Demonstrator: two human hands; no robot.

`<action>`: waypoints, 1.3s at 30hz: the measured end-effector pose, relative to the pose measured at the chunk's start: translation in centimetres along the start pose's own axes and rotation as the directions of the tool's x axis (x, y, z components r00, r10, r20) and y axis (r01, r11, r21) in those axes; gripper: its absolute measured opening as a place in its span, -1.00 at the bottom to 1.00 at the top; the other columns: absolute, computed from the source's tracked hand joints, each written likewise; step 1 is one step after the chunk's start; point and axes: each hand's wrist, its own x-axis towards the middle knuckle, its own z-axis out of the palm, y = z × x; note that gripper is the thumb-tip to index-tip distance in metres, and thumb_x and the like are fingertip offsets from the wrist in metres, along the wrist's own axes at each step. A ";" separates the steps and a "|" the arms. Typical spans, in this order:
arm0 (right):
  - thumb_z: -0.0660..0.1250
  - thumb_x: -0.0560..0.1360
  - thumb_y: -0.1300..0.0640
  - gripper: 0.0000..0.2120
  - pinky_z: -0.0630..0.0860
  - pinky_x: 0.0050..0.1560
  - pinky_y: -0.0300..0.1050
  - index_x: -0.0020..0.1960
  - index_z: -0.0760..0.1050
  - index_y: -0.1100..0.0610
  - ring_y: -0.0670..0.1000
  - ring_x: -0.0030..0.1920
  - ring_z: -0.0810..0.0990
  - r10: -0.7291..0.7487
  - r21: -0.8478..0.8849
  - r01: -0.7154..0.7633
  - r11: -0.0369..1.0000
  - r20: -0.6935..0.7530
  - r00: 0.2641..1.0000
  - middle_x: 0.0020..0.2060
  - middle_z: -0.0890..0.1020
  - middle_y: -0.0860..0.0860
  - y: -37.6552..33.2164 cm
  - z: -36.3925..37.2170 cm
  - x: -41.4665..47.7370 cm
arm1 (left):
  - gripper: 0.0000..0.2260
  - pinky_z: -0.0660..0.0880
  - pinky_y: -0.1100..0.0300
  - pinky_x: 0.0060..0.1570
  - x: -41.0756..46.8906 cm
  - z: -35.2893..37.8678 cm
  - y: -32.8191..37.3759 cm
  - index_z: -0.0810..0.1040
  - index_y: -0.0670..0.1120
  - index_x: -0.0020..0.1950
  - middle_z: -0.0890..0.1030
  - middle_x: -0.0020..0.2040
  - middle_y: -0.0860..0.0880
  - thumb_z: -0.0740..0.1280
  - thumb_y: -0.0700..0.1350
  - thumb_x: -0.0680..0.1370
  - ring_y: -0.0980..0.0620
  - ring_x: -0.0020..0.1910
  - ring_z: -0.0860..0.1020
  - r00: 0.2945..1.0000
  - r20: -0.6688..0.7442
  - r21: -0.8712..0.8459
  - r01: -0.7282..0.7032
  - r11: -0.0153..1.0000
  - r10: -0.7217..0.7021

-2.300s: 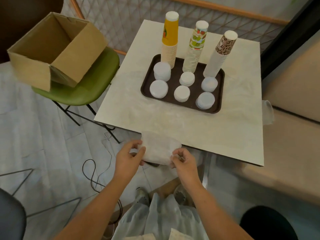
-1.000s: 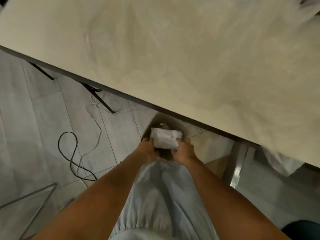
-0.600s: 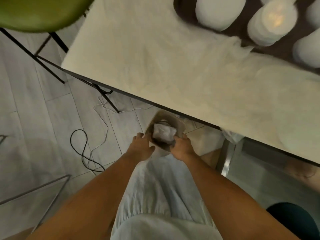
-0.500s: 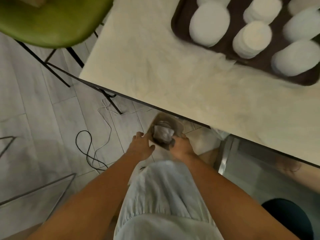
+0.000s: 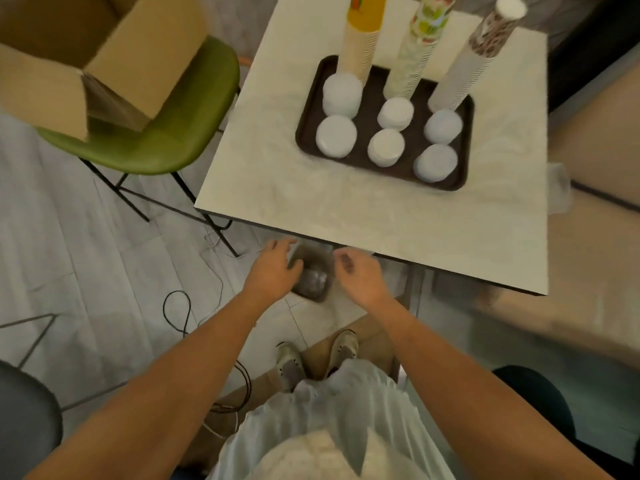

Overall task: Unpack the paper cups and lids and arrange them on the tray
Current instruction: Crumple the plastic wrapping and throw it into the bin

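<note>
A dark brown tray (image 5: 308, 109) sits on the pale table (image 5: 381, 216). Three tall cup stacks stand along its far side: yellow-topped (image 5: 362, 32), floral (image 5: 419, 43) and brown-patterned (image 5: 474, 60). In front of them lie several stacks of white lids (image 5: 336, 136). Below the table's near edge, a small bin (image 5: 311, 271) on the floor holds crumpled plastic wrap (image 5: 314, 279). My left hand (image 5: 273, 268) and my right hand (image 5: 356, 271) hover either side of the bin, fingers apart, holding nothing.
An open cardboard box (image 5: 69, 53) rests on a green chair (image 5: 173, 126) left of the table. A black cable (image 5: 176, 313) lies on the floor. My feet (image 5: 318, 355) stand beneath me. A beige seat is at the right.
The crumpled wrap that both hands held has gone into the bin. Both hands have let go and lifted away, and my view has risen back toward the table and tray.
</note>
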 end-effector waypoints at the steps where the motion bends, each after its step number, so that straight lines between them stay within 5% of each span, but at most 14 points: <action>1: 0.34 0.63 0.20 -0.81 0.38 -0.06 -0.58 0.21 0.63 0.14 -0.02 0.01 0.65 0.004 0.042 -0.002 0.999 -0.035 0.999 0.04 0.69 0.03 -0.3 -1.1 -0.4 | -0.56 0.57 -0.07 0.23 -0.1 -0.1 1.3 0.40 0.02 0.53 0.46 0.37 -0.09 0.36 -0.01 0.65 -0.12 0.21 0.57 0.999 -0.030 -0.013 -0.023 1.000 0.022; 4: 0.34 0.62 0.20 -0.86 0.44 -0.06 -0.51 0.12 0.65 0.11 -0.06 -0.07 0.64 0.021 0.139 0.000 0.990 -0.149 0.989 -0.05 0.70 -0.01 -0.4 -4.4 -1.1 | -0.59 0.58 0.03 0.15 0.2 0.4 5.0 0.41 0.04 0.49 0.45 0.32 -0.06 0.37 0.00 0.65 -0.06 0.14 0.57 0.993 -0.105 -0.046 -0.058 0.997 0.052; 8: 0.32 0.59 0.28 -0.80 0.56 0.07 -0.16 0.15 0.64 0.12 0.00 -0.05 0.62 0.044 0.147 -0.002 0.989 -0.281 0.959 0.07 0.63 0.03 1.7 -8.1 -0.8 | -0.47 0.50 0.03 0.23 2.4 2.2 8.5 0.31 0.02 0.56 0.32 0.45 -0.15 0.39 0.02 0.63 -0.19 0.29 0.52 0.992 -0.128 -0.026 0.008 1.000 -0.011; 11: 0.32 0.60 0.25 -0.74 0.48 0.10 -0.21 0.26 0.59 0.08 0.04 0.03 0.59 0.097 0.156 -0.056 0.986 -0.265 0.959 0.18 0.50 0.04 3.7 -11.0 0.3 | -0.34 0.43 -0.09 0.37 4.3 3.0 10.4 0.19 0.02 0.64 0.21 0.51 -0.20 0.41 0.07 0.61 -0.26 0.42 0.36 0.975 -0.194 -0.008 0.112 0.994 -0.111; 14: 0.33 0.60 0.25 -0.72 0.45 0.11 -0.26 0.28 0.58 0.06 0.04 0.02 0.58 0.090 0.148 -0.050 0.988 -0.279 0.956 0.20 0.43 0.03 5.4 -13.7 1.7 | -0.25 0.50 -0.13 0.28 6.3 3.3 11.9 0.12 0.02 0.66 0.27 0.45 -0.23 0.43 0.14 0.59 -0.28 0.32 0.46 0.940 -0.233 -0.086 0.236 0.968 -0.250; 20: 0.38 0.56 0.25 -0.68 0.52 0.25 -0.07 0.29 0.57 0.03 0.07 0.05 0.54 -0.037 0.022 0.043 0.999 -0.223 0.974 0.18 0.37 0.03 7.5 -17.3 4.7 | -0.72 0.51 0.09 0.04 8.0 4.2 14.5 0.57 -0.09 0.28 0.39 0.33 -0.17 0.36 0.04 0.65 -0.17 0.12 0.57 0.855 -0.374 -0.055 0.366 0.929 -0.359; 23: 0.38 0.55 0.24 -0.68 0.52 0.29 -0.02 0.28 0.56 0.03 0.11 0.13 0.53 -0.074 -0.005 0.074 0.997 -0.179 0.981 0.18 0.36 0.02 7.1 -17.8 6.1 | -0.77 0.47 0.15 0.05 7.7 4.4 15.7 0.63 -0.12 0.22 0.39 0.30 -0.18 0.34 -0.02 0.67 -0.17 0.13 0.55 0.808 -0.460 -0.102 0.364 0.926 -0.369; 28: 0.38 0.56 0.22 -0.68 0.41 0.23 -0.21 0.30 0.54 0.04 0.08 0.26 0.46 -0.154 -0.040 0.151 0.988 -0.113 0.982 0.20 0.35 0.02 4.9 -17.6 7.4 | -0.77 0.50 0.08 0.15 6.4 3.2 17.3 0.59 -0.14 0.24 0.57 0.21 -0.15 0.31 -0.04 0.68 -0.14 0.15 0.57 0.792 -0.552 -0.166 0.202 0.965 -0.261; 31: 0.39 0.56 0.19 -0.59 0.47 0.34 -0.06 0.39 0.47 0.03 0.10 0.30 0.43 -0.176 -0.015 0.175 0.984 -0.074 0.982 0.24 0.33 0.03 3.5 -17.1 8.4 | -0.84 0.44 0.25 0.11 5.5 1.6 18.8 0.58 -0.12 0.18 0.60 0.09 -0.05 0.35 -0.07 0.66 0.00 0.07 0.56 0.816 -0.570 -0.139 0.024 0.990 -0.100; 34: 0.51 0.50 0.14 -0.22 0.42 0.44 -0.04 0.60 0.21 -0.07 0.01 0.32 0.38 -0.209 0.099 0.211 0.972 -0.025 0.978 0.34 0.27 0.01 1.7 -16.8 9.2 | -0.90 0.37 0.53 0.01 4.6 0.0 20.7 0.55 -0.04 0.14 0.59 0.04 0.05 0.37 -0.06 0.66 0.17 -0.02 0.54 0.860 -0.503 -0.097 -0.147 0.984 0.079; 36: 0.60 0.42 0.13 0.03 0.37 0.44 -0.09 0.66 0.02 -0.09 -0.06 0.34 0.30 -0.240 0.168 0.242 0.956 -0.032 0.970 0.41 0.24 0.03 0.2 -17.1 9.7 | -0.94 0.42 0.51 -0.01 4.1 -1.3 22.3 0.55 0.01 0.11 0.60 -0.01 0.11 0.36 -0.03 0.67 0.20 0.01 0.56 0.889 -0.432 -0.119 -0.225 0.967 0.153; 39: 0.68 0.33 0.04 0.17 0.40 0.48 0.09 0.66 -0.05 -0.09 0.07 0.46 0.34 -0.234 0.245 0.238 0.940 -0.049 0.971 0.47 0.25 0.07 -1.1 -18.1 10.9 | -0.91 0.50 0.41 -0.04 3.5 -4.0 24.7 0.59 0.01 0.09 0.63 -0.07 0.13 0.36 0.00 0.67 0.15 -0.01 0.60 0.904 -0.357 -0.213 -0.325 0.922 0.236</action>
